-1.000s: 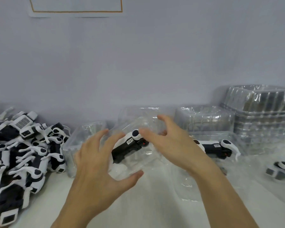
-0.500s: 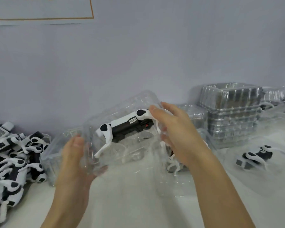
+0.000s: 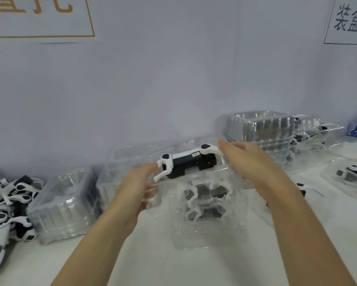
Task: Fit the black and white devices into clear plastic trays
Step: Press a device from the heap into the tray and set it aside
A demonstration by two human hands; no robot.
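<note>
**Head view: one device trayed and in hand, big pile left to do**

Status as far as the frame shows:

- Left hand [image 3: 139, 189] and right hand [image 3: 249, 162] hold a clear tray [image 3: 144, 159] up above the tabletop [image 3: 153, 263], one hand at each end. A black and white device [image 3: 189, 163] sits inside it, white legs folded at both ends. Looks seated, but the plastic is blurred, so I can't confirm it is fully snapped in.
- Left fingers [image 3: 150, 168] are curled round the left end of the tray, thumb underneath. Right fingers [image 3: 225, 145] lie nearly straight against the right end, pressing rather than wrapping.
- Directly below the held tray, near centre, a stack of filled trays [image 3: 206, 205] stands on the tabletop with devices visible through the plastic. Count not readable.
- More filled trays [image 3: 353, 172] lie spread out at right.
- Empty trays: one nested stack [image 3: 66, 201] at left, a taller stack [image 3: 262, 129] far right against the wall.
- Loose devices [image 3: 6, 205] are heaped at the left edge, clearly many, pile runs out of frame.

Judgement: mid-batch. Several units are done, this one is likely headed for the centre stack, and the bulk of the loose pile remains. Empty tray supply looks adequate.
</note>
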